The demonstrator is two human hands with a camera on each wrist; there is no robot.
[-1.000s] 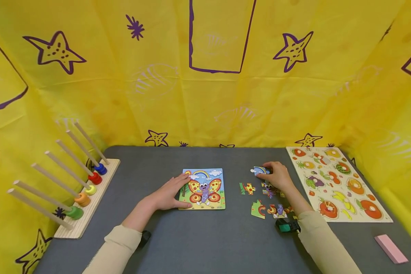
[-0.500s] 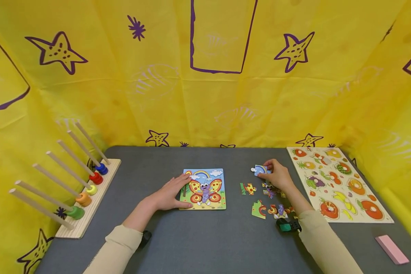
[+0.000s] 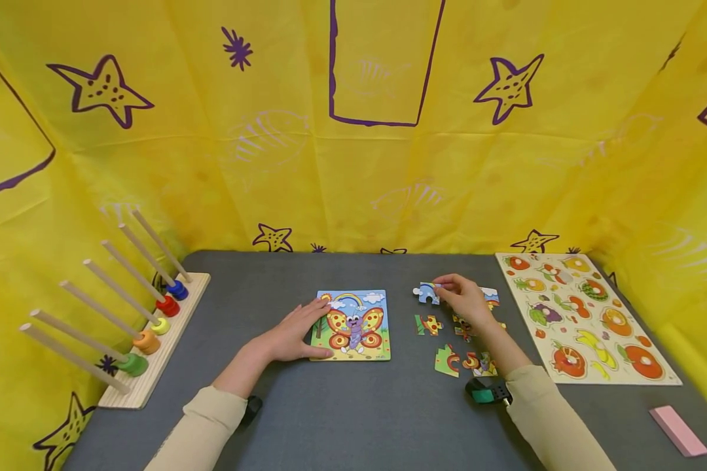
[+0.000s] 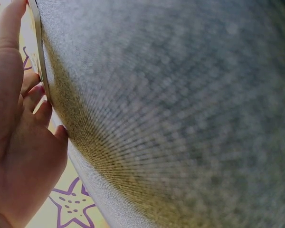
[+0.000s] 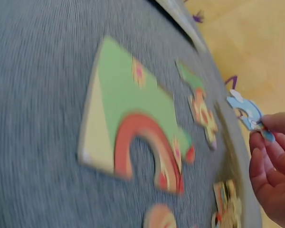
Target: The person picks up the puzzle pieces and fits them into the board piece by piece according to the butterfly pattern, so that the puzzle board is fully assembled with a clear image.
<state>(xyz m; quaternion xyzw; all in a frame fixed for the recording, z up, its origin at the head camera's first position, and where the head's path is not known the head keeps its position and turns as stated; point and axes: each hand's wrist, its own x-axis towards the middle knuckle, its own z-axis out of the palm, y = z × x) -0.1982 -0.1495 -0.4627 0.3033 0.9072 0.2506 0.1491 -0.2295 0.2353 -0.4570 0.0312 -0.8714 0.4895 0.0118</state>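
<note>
My left hand (image 3: 294, 330) rests over the left side of a square butterfly puzzle picture (image 3: 359, 327), fingers at its upper left and thumb along its lower left. The left wrist view shows the hand (image 4: 23, 123) against the board's edge. My right hand (image 3: 465, 301) pinches a light blue jigsaw piece with a rainbow (image 3: 425, 292) between thumb and fingers. Below it lie loose jigsaw pieces: a yellow-and-green one (image 3: 428, 325), a green one with a red arc (image 5: 128, 114), and several others partly hidden by my right hand and forearm.
A wooden peg rack (image 3: 153, 340) with coloured rings stands at the left. On the right lie a fruit puzzle board (image 3: 556, 366) and a pink block (image 3: 679, 430). Yellow cloth (image 3: 353, 183) hangs behind and beside the dark table (image 3: 353, 412).
My right hand has moved a little left with the rainbow jigsaw piece, uncovering another sky piece behind it. My left hand stays on the butterfly picture.
</note>
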